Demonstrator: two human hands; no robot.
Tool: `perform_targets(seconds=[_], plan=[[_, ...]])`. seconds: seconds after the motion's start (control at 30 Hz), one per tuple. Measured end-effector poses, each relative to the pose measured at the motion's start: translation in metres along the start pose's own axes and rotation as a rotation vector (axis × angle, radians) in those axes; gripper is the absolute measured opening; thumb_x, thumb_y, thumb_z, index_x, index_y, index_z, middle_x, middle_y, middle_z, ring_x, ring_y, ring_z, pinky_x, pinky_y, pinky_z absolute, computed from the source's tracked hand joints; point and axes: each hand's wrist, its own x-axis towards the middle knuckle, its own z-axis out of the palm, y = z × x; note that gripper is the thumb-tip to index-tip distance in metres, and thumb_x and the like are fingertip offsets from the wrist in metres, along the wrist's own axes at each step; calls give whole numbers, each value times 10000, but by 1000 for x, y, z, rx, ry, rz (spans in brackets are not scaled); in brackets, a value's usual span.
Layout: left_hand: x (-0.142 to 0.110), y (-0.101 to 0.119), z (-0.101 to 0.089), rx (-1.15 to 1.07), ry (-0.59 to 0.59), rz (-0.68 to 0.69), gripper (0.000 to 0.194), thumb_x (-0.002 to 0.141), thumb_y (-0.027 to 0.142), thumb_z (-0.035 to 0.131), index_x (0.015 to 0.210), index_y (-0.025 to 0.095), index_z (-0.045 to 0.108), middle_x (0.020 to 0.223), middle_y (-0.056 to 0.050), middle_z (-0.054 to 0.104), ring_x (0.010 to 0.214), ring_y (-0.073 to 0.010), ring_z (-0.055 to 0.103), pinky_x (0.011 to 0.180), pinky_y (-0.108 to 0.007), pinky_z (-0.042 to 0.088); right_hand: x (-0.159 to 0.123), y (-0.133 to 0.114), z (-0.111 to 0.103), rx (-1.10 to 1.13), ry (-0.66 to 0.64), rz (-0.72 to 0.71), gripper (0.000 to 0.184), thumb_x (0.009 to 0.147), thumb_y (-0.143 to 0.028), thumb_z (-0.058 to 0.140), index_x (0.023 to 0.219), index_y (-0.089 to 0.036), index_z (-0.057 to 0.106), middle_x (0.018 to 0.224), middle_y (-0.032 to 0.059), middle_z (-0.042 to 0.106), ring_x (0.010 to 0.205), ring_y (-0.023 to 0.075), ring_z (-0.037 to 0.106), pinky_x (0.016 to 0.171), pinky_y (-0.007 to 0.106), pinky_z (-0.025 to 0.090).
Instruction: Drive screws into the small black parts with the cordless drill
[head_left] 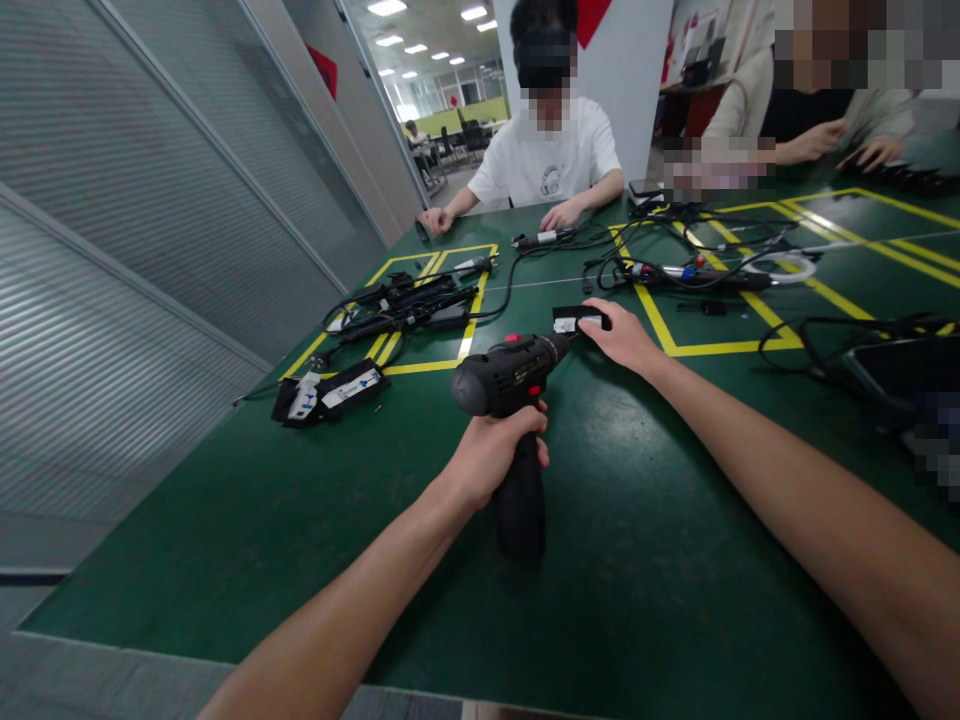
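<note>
My left hand (491, 450) is closed around the grip of a black cordless drill (514, 375) with red buttons. The drill's chuck points away from me and to the right, at a small black box with a white label (568, 320). Fingers of my right hand (619, 335) hold that box by its right end on the green table. Whether the drill's tip touches the box I cannot tell. Left of the drill lie two black pieces with white labels (352, 388), side by side.
Black cables and adapters (427, 305) lie heaped inside yellow tape lines at the left. More cables and a tool with a blue band (690, 273) lie further right. A person in a white shirt (551, 150) sits opposite; another person (806, 130) is at the far right.
</note>
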Motion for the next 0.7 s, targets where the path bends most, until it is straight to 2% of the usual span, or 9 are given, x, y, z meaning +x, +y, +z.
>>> perform_targets(seconds=[0.3, 0.7], plan=[[1, -2, -1, -9, -2, 19, 221, 718, 260, 621, 902, 140, 599, 734, -17, 586, 515, -113, 574, 507, -224, 440, 0, 0, 0, -2, -4, 0, 440, 868, -382, 560, 1259, -190, 620, 1198, 112, 645, 1079, 276, 607, 967, 417, 451], [1, -1, 0, -16, 1, 8, 223, 712, 262, 621, 898, 142, 599, 700, -13, 582, 503, -111, 568, 497, -220, 434, 1, 1, 1, -14, -5, 3, 448, 864, -396, 558, 1264, -202, 617, 1200, 104, 644, 1069, 273, 613, 951, 414, 461]])
